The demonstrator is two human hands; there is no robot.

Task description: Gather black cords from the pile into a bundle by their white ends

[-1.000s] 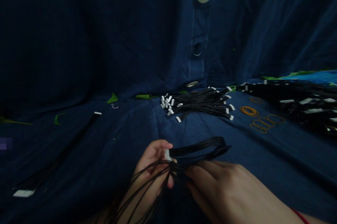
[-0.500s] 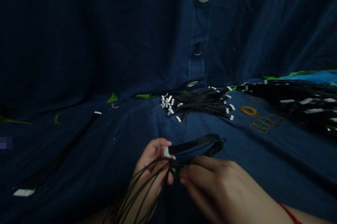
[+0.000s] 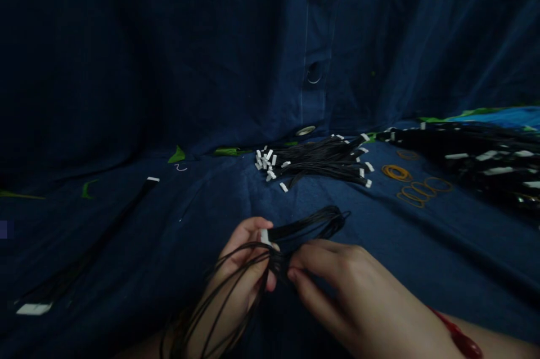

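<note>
My left hand [image 3: 241,269] is closed round a black cable harness [image 3: 306,225], with its white connector [image 3: 264,236] showing between thumb and fingers. The wires make a folded loop out to the right. Loose strands drape over the left palm and wrist toward me. Close beside it, my right hand [image 3: 352,283] has thumb and fingers pinched together on the dark wires next to the left fingertips. Its fingertips partly hide that spot, and the dim light blurs the strands there.
Behind the hands lies a pile of black harnesses [image 3: 320,159] with white ends. Orange rubber bands [image 3: 396,173] are to its right, near a larger cable heap [image 3: 485,148]. A single harness [image 3: 113,229] stretches along the left. A dark blue cloth [image 3: 202,66] hangs behind.
My right hand has shifted slightly up, its fingers still at the wires. The folded loop has drawn a little left. The whole view has moved slightly.
</note>
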